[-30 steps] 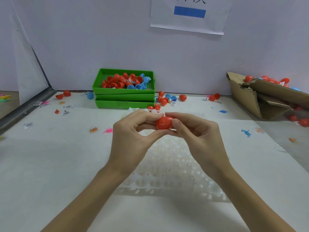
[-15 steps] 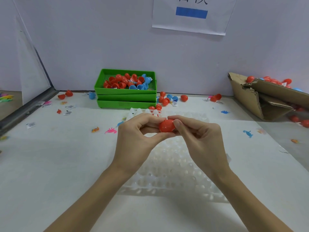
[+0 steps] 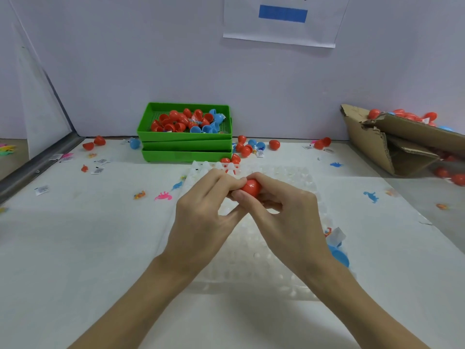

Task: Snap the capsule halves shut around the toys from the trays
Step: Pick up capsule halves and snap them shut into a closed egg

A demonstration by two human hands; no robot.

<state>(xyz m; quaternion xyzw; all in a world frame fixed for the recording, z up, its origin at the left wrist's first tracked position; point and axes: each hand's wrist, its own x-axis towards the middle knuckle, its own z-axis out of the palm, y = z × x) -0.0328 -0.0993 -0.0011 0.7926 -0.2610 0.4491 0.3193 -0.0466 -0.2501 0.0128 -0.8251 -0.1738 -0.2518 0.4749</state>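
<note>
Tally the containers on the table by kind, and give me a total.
Green trays, stacked: 3
Cardboard box: 1
Clear dimpled tray: 1
Total: 5

The capsule looked like smooth, glossy red plastic with a soft highlight. The trays were matt green plastic, the top one with a fine perforated floor, and held glossy red and blue plastic halves. The clear tray was thin translucent plastic, bumpy and shiny. The box was rough brown corrugated cardboard with torn edges. The table had a matt white, paper-like cover. The sign was plain paper.
</note>
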